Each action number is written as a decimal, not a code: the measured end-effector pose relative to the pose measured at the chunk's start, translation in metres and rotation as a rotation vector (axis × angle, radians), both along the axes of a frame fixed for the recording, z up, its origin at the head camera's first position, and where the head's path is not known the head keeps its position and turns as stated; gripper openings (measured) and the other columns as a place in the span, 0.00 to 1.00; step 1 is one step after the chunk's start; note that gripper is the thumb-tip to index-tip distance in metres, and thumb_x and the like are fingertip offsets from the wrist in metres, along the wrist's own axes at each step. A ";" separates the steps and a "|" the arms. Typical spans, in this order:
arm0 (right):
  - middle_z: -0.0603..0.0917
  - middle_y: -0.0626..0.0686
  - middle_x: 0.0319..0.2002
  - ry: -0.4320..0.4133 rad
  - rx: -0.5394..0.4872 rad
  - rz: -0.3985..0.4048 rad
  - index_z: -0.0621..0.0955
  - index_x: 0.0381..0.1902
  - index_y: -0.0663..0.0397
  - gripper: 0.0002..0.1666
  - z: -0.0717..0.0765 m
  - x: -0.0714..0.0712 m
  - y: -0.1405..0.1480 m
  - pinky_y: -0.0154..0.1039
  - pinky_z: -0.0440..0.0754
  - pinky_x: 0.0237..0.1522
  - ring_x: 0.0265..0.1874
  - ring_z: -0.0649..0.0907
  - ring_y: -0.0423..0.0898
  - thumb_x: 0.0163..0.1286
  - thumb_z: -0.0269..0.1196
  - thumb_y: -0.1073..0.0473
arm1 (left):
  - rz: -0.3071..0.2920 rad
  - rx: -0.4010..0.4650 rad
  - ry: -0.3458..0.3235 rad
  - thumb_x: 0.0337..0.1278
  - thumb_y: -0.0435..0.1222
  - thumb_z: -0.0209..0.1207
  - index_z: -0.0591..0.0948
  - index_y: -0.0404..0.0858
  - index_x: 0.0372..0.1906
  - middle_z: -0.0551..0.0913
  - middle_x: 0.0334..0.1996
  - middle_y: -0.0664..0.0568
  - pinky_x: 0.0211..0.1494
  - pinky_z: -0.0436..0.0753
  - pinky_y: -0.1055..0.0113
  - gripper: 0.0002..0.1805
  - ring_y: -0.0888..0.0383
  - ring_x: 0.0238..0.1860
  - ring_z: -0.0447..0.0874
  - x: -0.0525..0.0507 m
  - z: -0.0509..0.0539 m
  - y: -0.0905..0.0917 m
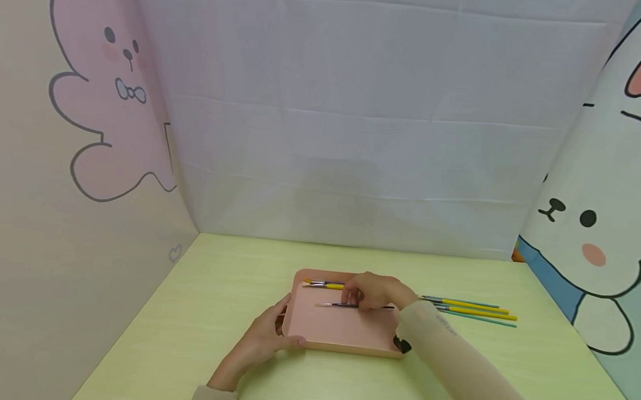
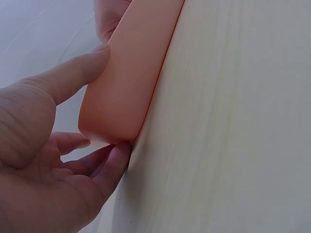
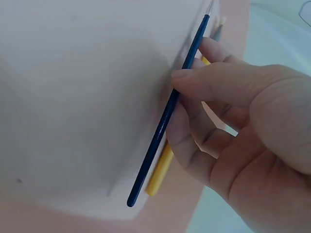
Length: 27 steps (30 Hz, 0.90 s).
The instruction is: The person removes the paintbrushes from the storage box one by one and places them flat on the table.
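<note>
A shallow pink tray (image 1: 341,331) lies on the table. My left hand (image 1: 261,336) grips its near left corner, thumb against the front wall and fingers around the left side, as the left wrist view shows. Over the tray my right hand (image 1: 374,290) pinches a thin dark blue paintbrush (image 3: 158,131) between thumb and fingers, with the bristles pointing left in the head view. Behind it, along the tray's far side, lie a yellow-handled paintbrush (image 1: 331,286) and another brush beside it, both partly hidden by the right hand.
Several paintbrushes with yellow and green handles (image 1: 479,311) lie on the pale table (image 1: 231,273) to the right of the tray, partly behind the right forearm. A white sheet (image 1: 355,136) stands behind the table. Side panels with cartoon animals flank it.
</note>
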State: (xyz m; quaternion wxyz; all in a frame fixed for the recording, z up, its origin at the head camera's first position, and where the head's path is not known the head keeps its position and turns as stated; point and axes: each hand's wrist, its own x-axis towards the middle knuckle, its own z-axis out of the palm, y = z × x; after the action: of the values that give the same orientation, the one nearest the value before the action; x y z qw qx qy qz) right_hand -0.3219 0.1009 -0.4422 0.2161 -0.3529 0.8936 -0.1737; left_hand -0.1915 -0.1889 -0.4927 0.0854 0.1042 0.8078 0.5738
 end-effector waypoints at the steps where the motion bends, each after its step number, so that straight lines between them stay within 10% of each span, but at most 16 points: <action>1: 0.84 0.48 0.41 0.003 -0.012 0.001 0.87 0.48 0.45 0.28 0.002 0.000 0.001 0.41 0.78 0.46 0.41 0.80 0.45 0.63 0.60 0.82 | 0.002 -0.009 0.002 0.52 0.40 0.81 0.52 0.37 0.87 0.78 0.69 0.41 0.64 0.80 0.51 0.64 0.47 0.61 0.80 0.000 0.000 0.000; 16: 0.86 0.45 0.44 0.066 -0.130 0.093 0.87 0.52 0.50 0.23 0.056 0.004 0.049 0.38 0.84 0.47 0.41 0.84 0.40 0.68 0.62 0.79 | -0.023 -0.014 -0.001 0.55 0.41 0.80 0.50 0.38 0.87 0.77 0.70 0.42 0.62 0.81 0.59 0.63 0.48 0.61 0.80 -0.002 -0.001 -0.006; 27: 0.86 0.46 0.42 0.099 -0.135 0.061 0.87 0.53 0.48 0.23 0.068 0.011 0.119 0.40 0.85 0.47 0.41 0.84 0.42 0.70 0.62 0.76 | -0.006 0.012 -0.010 0.53 0.39 0.81 0.51 0.36 0.87 0.78 0.69 0.41 0.64 0.80 0.50 0.63 0.46 0.61 0.81 -0.001 0.002 -0.007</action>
State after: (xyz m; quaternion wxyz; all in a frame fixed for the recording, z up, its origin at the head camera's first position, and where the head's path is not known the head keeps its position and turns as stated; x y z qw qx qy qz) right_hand -0.3107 0.2198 -0.3740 0.1527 -0.4019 0.8783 -0.2093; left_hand -0.1929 -0.1959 -0.4909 0.0906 0.1044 0.8036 0.5790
